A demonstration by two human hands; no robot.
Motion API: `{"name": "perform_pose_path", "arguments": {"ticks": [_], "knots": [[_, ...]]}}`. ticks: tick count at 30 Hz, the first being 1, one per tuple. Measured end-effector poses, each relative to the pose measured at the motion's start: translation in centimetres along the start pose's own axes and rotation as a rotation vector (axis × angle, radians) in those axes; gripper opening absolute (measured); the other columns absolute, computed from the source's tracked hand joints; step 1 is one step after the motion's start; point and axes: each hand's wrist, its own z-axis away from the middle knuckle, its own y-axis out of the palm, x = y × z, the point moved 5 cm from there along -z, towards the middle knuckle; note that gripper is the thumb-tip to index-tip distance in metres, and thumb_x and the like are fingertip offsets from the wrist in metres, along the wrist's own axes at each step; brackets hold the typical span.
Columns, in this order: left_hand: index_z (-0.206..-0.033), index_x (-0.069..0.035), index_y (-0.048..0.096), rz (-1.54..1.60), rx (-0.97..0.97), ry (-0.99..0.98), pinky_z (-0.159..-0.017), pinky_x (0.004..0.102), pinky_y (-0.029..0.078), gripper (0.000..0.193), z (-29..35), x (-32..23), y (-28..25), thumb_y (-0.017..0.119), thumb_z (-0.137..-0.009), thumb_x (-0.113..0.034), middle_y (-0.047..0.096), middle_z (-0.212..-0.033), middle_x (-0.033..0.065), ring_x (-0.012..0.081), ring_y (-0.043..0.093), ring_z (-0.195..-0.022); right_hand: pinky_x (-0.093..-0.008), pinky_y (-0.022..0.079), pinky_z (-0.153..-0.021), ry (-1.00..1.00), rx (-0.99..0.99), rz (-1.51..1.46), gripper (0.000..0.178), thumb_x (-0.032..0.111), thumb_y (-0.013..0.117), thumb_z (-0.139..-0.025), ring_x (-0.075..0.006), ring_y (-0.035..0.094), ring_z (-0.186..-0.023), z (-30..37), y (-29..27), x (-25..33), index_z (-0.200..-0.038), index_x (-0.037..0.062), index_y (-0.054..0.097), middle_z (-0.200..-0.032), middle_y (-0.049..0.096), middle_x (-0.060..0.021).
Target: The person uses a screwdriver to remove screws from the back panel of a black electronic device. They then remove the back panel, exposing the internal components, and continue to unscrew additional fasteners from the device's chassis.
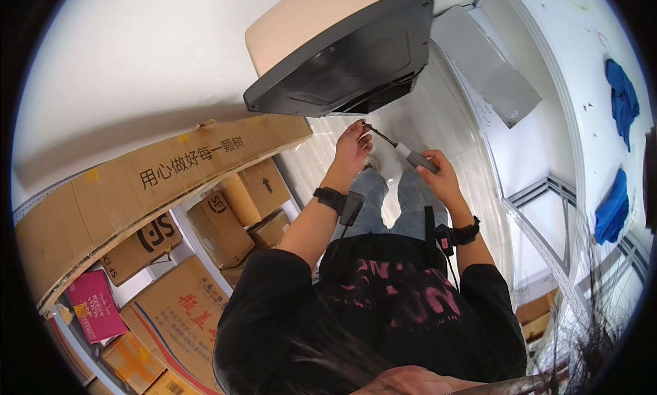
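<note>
My right hand point(440, 178) is wrapped round the grey and white handle of a screwdriver point(413, 157), whose thin dark shaft slants up to the left. At the shaft's far end, my left hand point(351, 149) is closed in a pinch. Anything small between those fingertips is too fine to make out. Just above my left hand hangs a large unit with a dark grey plastic underside point(342, 63) and a beige body point(301, 22). A dark recess shows in its near right part. Neither hand visibly touches the unit.
On the left, a shelf rack holds several cardboard boxes point(174, 313) and a pink box point(96, 305), behind a long cardboard strip point(157, 162). A grey panel point(486, 63) leans at the upper right. Blue cloths point(612, 207) hang on the right, near metal shelf frames point(547, 190).
</note>
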Motion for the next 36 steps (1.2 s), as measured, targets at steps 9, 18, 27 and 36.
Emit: {"name": "perform_pose_path", "arguments": {"ticks": [9,18,27,36], "knots": [[-0.100,-0.013,0.058,-0.079,0.104,0.041,-0.068,0.0257,0.043,0.014,-2.8,-4.7,-6.0,0.060,-0.090,-0.023,0.061,-0.091,0.0006,0.0105,0.053,-0.074,-0.0237,0.042,-0.064,-0.027,-0.055,-0.242,0.031,0.005,0.063,-0.082,-0.0091,0.051,-0.076,-1.2,8.8,-2.5,-0.111,0.0051,0.052,-0.089,0.057,-0.0028],[-0.095,-0.007,0.058,-0.631,0.077,0.352,-0.063,0.0215,0.043,0.021,-4.0,-7.9,-10.8,0.068,-0.085,-0.023,0.062,-0.081,0.0015,0.0085,0.055,-0.071,-0.0249,0.043,-0.062,0.032,-0.177,-0.588,0.029,0.005,0.062,-0.084,-0.0108,0.053,-0.070,-0.1,15.0,-8.4,-0.111,0.0033,0.053,-0.089,0.057,-0.0042],[-0.092,-0.001,0.058,-1.035,0.193,1.186,-0.064,0.0261,0.046,0.027,-5.3,-12.8,-8.1,0.075,-0.071,-0.004,0.061,-0.079,0.0059,0.0161,0.058,-0.070,-0.0245,0.043,-0.061,-0.019,-0.246,-0.561,0.030,0.006,0.063,-0.084,-0.0099,0.052,-0.069,-1.5,17.9,-8.4,-0.111,0.0027,0.052,-0.094,0.059,-0.0047],[-0.088,-0.001,0.061,-1.310,0.204,1.291,-0.071,0.0362,0.046,0.023,-5.9,-12.8,-7.4,0.069,-0.067,0.001,0.063,-0.081,0.0118,0.0283,0.061,-0.075,-0.0240,0.043,-0.061,-0.037,-0.277,-0.583,0.029,0.006,0.063,-0.084,-0.0086,0.051,-0.070,-2.5,19.3,-8.9,-0.111,0.0029,0.052,-0.095,0.059,-0.0038]]}}
